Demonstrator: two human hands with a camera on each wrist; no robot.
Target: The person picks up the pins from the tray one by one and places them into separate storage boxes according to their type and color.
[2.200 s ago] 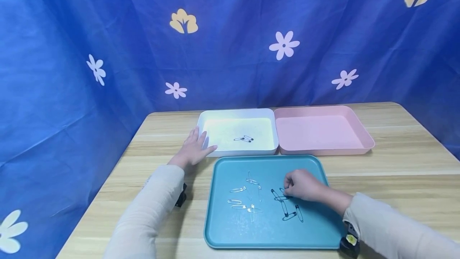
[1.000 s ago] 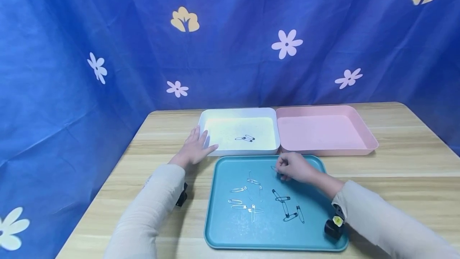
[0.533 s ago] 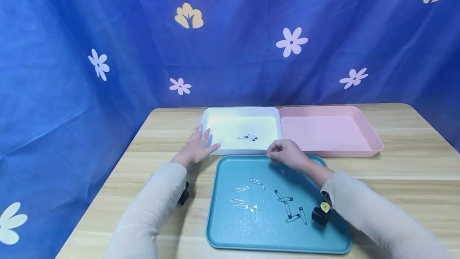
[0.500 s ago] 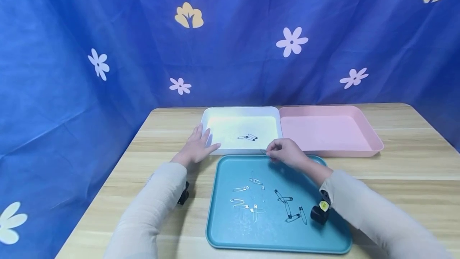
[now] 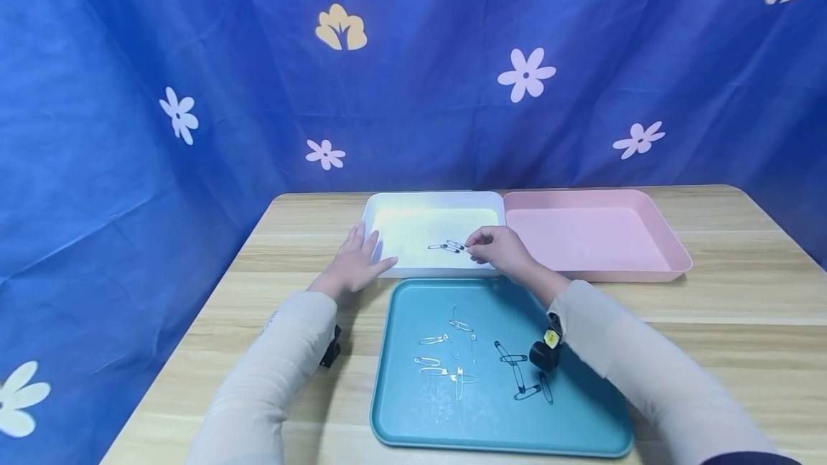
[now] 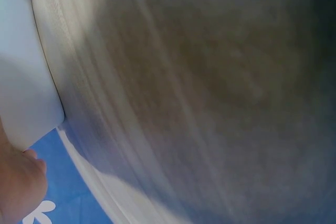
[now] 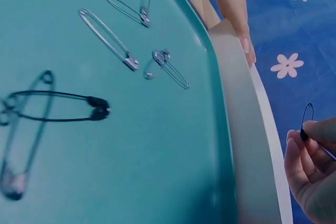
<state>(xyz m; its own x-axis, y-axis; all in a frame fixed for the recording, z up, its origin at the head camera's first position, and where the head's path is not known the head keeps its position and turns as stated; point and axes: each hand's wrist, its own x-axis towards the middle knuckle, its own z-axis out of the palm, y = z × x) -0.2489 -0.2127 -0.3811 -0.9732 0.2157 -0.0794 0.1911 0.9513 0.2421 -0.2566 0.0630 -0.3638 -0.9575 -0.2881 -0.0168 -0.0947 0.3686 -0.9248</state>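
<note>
My right hand [image 5: 500, 248] reaches over the front right part of the white tray [image 5: 394, 239]. In the right wrist view its thumb and fingers pinch a black safety pin [image 7: 307, 120] by its head. Just left of these fingertips, a few black safety pins [image 5: 446, 245] lie in the white tray. My left hand [image 5: 351, 264] rests with spread fingers at that tray's left side. On the teal tray [image 5: 413, 425], silver safety pins [image 5: 433, 339] lie scattered to the left and black ones [image 5: 518, 377] to the right, several of each.
A pink tray [image 5: 584, 239] stands against the white tray's right side. Both sit behind the teal tray on a wooden table [image 5: 730, 350]. A blue flowered cloth [image 5: 413, 92] hangs behind the table and on the left.
My right hand has picked a black safety pin off the teal tray and carried it forward and left, over the white tray. The left hand has stayed in place.
</note>
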